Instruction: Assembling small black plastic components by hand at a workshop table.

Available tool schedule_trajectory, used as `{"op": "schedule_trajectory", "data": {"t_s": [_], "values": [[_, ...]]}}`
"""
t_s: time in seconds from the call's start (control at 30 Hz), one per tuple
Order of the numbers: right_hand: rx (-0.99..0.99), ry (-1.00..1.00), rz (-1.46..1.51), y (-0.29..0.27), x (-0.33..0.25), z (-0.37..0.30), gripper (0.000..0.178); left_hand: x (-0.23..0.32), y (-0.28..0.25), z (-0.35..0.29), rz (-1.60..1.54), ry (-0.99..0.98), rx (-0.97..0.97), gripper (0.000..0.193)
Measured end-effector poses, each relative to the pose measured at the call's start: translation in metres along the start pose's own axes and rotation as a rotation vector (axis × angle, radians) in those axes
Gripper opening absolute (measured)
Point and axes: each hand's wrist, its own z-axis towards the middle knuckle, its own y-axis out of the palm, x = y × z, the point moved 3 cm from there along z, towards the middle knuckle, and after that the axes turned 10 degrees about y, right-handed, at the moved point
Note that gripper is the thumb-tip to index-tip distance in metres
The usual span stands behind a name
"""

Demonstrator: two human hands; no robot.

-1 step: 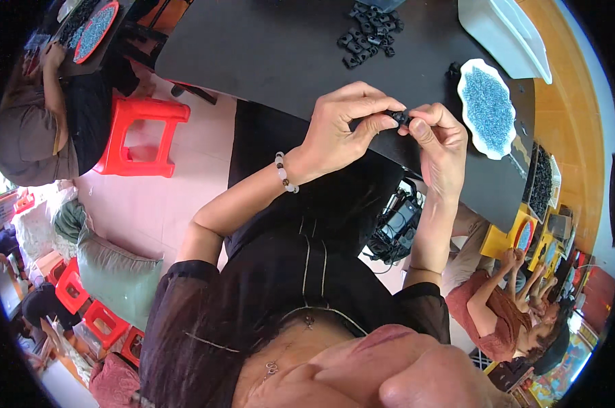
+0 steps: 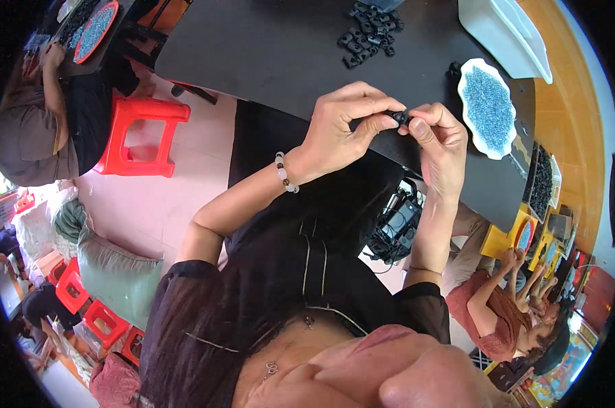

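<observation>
A small black plastic part [image 2: 401, 117] is pinched between my two hands, just above the table's near edge. My left hand [image 2: 341, 126], below a bead bracelet, grips it from the left with thumb and forefinger. From the other side, the thumb and fingertips of my right hand [image 2: 441, 141] close on it too. The fingertips cover most of its shape. Farther back lies a pile of similar black plastic parts [image 2: 370, 32]. To the right of my right hand stands a white scalloped dish [image 2: 466, 87] holding many tiny bluish, shiny pieces [image 2: 488, 105].
The dark table [image 2: 253, 47] spans the top, with a pale plastic bin [image 2: 501, 37] at its far right. A red stool [image 2: 144, 132] stands on the floor at left. Other people sit at left and lower right. A black device with cables [image 2: 397, 221] is below the table.
</observation>
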Motion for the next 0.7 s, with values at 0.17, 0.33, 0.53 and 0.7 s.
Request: {"op": "schedule_trajectory", "data": {"t_s": [0.17, 0.33, 0.53, 0.7], "values": [[0.014, 0.011, -0.021, 0.000, 0.002, 0.000, 0.005, 0.000, 0.001, 0.001, 0.053, 0.050, 0.009, 0.019], [0.054, 0.024, -0.142, -0.001, 0.003, -0.002, 0.004, 0.003, 0.000, 0.000, 0.118, 0.064, -0.021, 0.021], [0.092, 0.039, -0.217, 0.002, 0.006, -0.003, 0.006, -0.001, 0.006, -0.006, 0.124, 0.118, 0.001, 0.026], [0.090, 0.005, -0.227, 0.009, 0.007, -0.002, 0.008, -0.003, 0.010, -0.010, 0.135, 0.117, 0.038, 0.027]]}}
